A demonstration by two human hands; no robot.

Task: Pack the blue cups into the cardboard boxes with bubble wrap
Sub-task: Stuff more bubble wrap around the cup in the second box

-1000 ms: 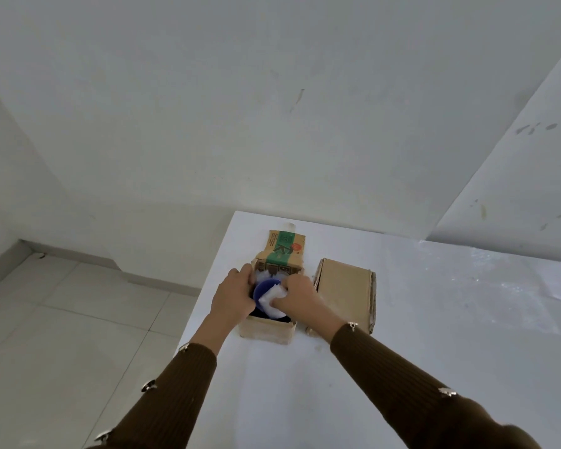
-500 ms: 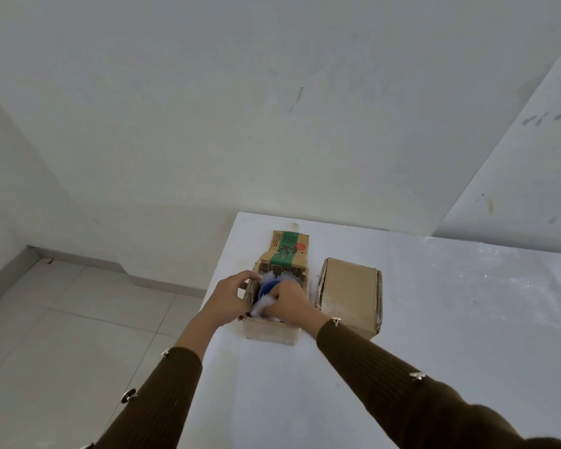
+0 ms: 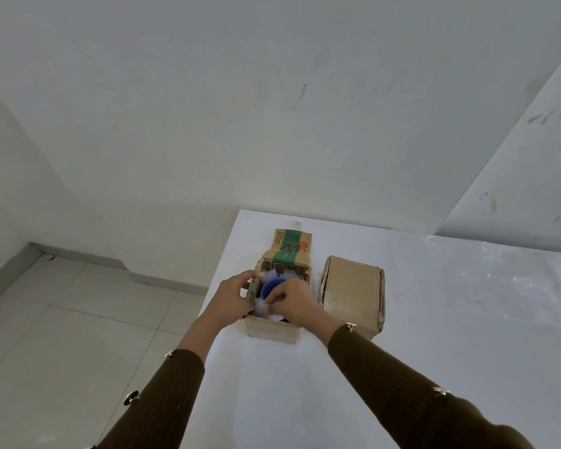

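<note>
White table [image 3: 402, 367] at frame centre: blue cup [image 3: 270, 286] sits in open cardboard box [image 3: 272, 330], right hand [image 3: 293, 303] pinching bubble wrap [image 3: 262, 308] around it, left hand [image 3: 232, 301] gripping box wall; closed box [image 3: 352, 290] beside looks done, probably.
</note>
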